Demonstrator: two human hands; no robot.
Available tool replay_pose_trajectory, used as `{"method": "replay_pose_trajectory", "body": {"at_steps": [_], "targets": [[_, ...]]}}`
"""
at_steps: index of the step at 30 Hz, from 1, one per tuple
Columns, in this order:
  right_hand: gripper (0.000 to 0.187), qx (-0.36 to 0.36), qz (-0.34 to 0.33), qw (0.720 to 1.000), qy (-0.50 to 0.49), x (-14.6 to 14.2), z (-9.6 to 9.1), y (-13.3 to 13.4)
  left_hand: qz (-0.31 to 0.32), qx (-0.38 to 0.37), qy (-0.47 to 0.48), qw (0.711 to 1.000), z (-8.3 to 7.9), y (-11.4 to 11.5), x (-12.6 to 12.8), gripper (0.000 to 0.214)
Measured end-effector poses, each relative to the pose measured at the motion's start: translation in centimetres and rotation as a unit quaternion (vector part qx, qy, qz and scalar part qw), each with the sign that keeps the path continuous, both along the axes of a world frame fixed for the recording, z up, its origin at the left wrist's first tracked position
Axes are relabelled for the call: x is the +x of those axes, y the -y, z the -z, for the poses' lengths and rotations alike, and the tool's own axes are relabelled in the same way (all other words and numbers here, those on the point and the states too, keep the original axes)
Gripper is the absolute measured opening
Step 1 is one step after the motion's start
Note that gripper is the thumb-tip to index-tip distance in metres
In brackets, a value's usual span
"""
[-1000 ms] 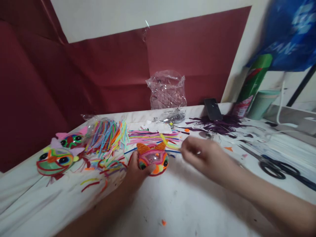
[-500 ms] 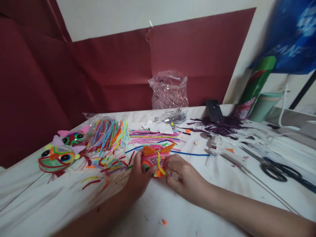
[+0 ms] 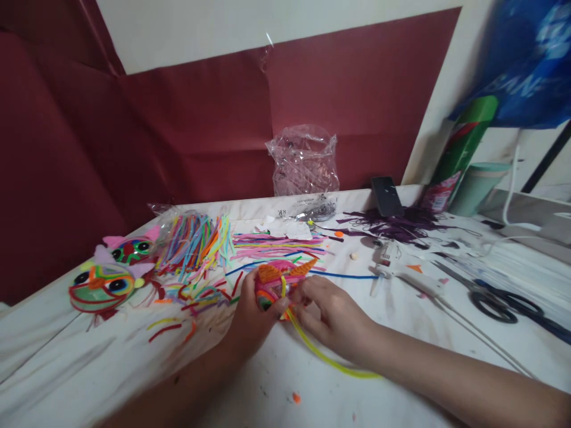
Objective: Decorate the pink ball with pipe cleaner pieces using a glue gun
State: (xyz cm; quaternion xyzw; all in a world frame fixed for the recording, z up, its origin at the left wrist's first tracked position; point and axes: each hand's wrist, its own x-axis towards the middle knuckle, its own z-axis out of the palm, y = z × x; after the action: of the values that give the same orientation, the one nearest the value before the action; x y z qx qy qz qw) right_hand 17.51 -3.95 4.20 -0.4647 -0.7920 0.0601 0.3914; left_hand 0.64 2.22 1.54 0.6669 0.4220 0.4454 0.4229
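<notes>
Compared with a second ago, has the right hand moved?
Yes: judged against the dark-handled scissors, the right hand has moved left, away from them, to the orange-eared animal craft.

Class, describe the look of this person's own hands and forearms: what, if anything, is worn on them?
The left hand and right hand wear no gloves. Neither the left forearm nor the right forearm shows a sleeve, watch or bracelet. No ring shows on the visible fingers; some are hidden.
</notes>
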Motion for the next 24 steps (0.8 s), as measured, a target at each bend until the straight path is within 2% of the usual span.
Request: {"method": "replay_pose_trajectory", "body": {"at_steps": [4, 6, 9, 14, 17, 19, 22, 24], "targets": [[0.035, 0.038, -0.022, 0.996, 0.072, 0.7, -0.2, -0.5, 0.004, 0.002, 0.0, 1.0, 0.4, -0.3, -0.1, 0.065], [0.039, 0.046, -0.025, 0.99, 0.13, 0.8, -0.4, -0.6, -0.005, 0.015, -0.01, 1.0, 0.6, -0.4, -0.2, 0.065], [0.027, 0.045, -0.015, 0.985, 0.164, 0.7, -0.7, -0.6, -0.009, 0.039, -0.018, 0.999, 0.9, -0.7, -0.3, 0.067], [0.012, 0.056, -0.011, 0.988, 0.142, 1.2, -0.5, -1.2, 0.011, 0.029, 0.014, 0.999, 0.8, -0.9, -0.3, 0.069], [0.014, 0.08, 0.005, 0.993, 0.086, 3.3, -0.8, -2.6, 0.002, 0.004, 0.029, 1.0, 0.5, -0.8, -0.1, 0.067], [0.022, 0.077, 0.057, 0.995, 0.022, 5.4, -1.5, -3.7, -0.003, -0.003, 0.046, 0.999, 0.4, -0.8, 0.1, 0.062], [0.031, 0.024, 0.122, 0.985, -0.121, 7.9, -2.9, -4.8, -0.024, 0.019, 0.088, 0.996, 0.3, -0.8, 0.2, 0.058], [0.026, -0.041, 0.08, 0.956, -0.278, 8.2, -3.8, -4.7, -0.072, 0.084, 0.075, 0.991, 0.1, -0.6, -0.2, 0.059]]}}
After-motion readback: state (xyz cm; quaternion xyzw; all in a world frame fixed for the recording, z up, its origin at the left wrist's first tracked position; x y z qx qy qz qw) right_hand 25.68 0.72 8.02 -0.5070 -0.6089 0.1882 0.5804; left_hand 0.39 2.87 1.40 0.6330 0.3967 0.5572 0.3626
